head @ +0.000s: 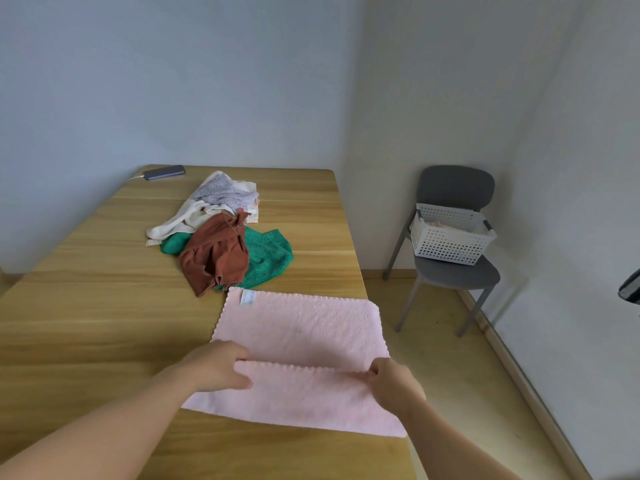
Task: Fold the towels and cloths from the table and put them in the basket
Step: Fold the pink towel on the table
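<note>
Because the tabletop (86, 306) ends just under the right side of the pink towel (304, 327), which lies flat at lower centre of the frame with that side lapping over the edge, the likeliest slip is the towel dragging off toward the floor if the fold is pulled rightward rather than straight away from the person. An uneven lift would be the other fault. If one corner travels further than the other, the scalloped hem will land crooked against the far hem and the fold will need redoing.

The heap of unfolded cloths (221, 237) sits just beyond the towel's far left corner, green and rust-brown pieces nearest. A fold carried too far could catch them. The basket (450, 244) stands on a grey chair (453, 185) at the right of the frame, well apart from the tabletop, so carrying a loosely folded towel across that gap may let it fall open.

Both hands are on the near hem, which is turned up and over onto the towel. The left hand (216, 367) grips the hem's left end with its fingers curled over it, and the right hand (393, 379) pinches the right end — both forearms reach in from the bottom of the frame, roughly level.
</note>
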